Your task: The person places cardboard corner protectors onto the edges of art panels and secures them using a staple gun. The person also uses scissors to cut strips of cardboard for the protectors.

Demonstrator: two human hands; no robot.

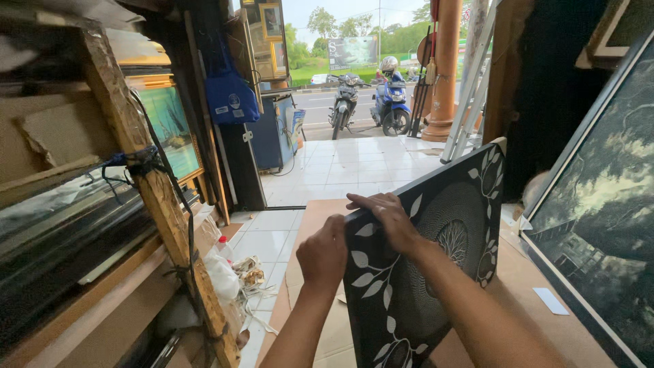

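Both forearms extended forward, left hand (322,257) seemingly curled shut, right hand (385,218) flat, fingers spread.

Pale roadside billboard (353,52), blue bag's round label (234,101)

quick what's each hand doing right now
Left hand: closed, gripping the left edge of the black leaf-patterned panel.
Right hand: open, fingers laid over the panel's top edge.
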